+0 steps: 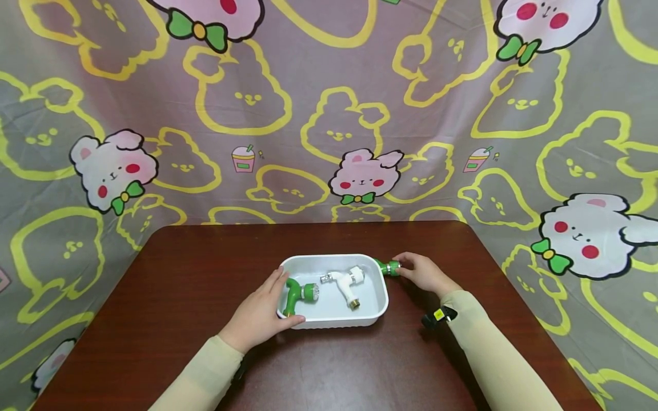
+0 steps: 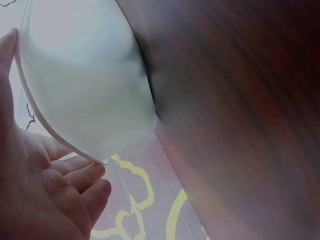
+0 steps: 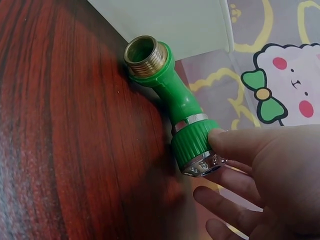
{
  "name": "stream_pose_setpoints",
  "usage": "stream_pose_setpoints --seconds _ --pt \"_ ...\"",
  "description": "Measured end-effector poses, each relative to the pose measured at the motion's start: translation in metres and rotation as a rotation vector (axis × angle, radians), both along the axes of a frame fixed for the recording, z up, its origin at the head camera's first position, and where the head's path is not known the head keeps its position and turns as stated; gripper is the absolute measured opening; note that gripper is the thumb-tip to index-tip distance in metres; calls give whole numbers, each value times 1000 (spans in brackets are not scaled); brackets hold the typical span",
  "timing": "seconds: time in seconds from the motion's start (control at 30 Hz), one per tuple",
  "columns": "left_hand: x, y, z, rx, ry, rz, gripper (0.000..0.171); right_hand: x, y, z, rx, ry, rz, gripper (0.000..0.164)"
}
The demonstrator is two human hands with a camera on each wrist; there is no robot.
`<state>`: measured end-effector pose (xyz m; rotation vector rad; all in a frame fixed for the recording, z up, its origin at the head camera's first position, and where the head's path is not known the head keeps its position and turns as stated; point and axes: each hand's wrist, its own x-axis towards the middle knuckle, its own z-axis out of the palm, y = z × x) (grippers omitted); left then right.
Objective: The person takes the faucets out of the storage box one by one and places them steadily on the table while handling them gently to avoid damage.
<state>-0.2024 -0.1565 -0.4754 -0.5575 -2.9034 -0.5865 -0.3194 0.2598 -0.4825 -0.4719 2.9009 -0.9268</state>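
Observation:
A white plastic basin [image 1: 339,323] sits on the table. My left hand [image 1: 259,315] grips its left end, thumb along the front rim; in the left wrist view the other fingers [image 2: 82,177] curl against the rim. Inside, a green tap [image 1: 293,297] lies at the left, beside a white tap [image 1: 341,281] with a brass threaded end. Just outside the right end is a second green tap [image 3: 177,100]. My right hand [image 1: 424,273] pinches its ribbed knob [image 3: 192,142] between thumb and fingers, and its brass threaded inlet [image 3: 147,60] points away from the hand.
The dark reddish wooden table [image 1: 205,257] extends around the basin. Behind it and along the sides hangs a grey cloth [image 1: 308,68] printed with cartoon animals. A black strapped device [image 1: 437,317] is worn at the right wrist.

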Motion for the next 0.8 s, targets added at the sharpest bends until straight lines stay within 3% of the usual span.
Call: stream_pose_setpoints --seconds 0.4,0.8 --pt "0 0 -1 2 -11 7 109 1 -2 2 21 20 -20 33" --pt "0 0 -2 -3 -2 4 109 6 -10 13 -50 166 -101 26"
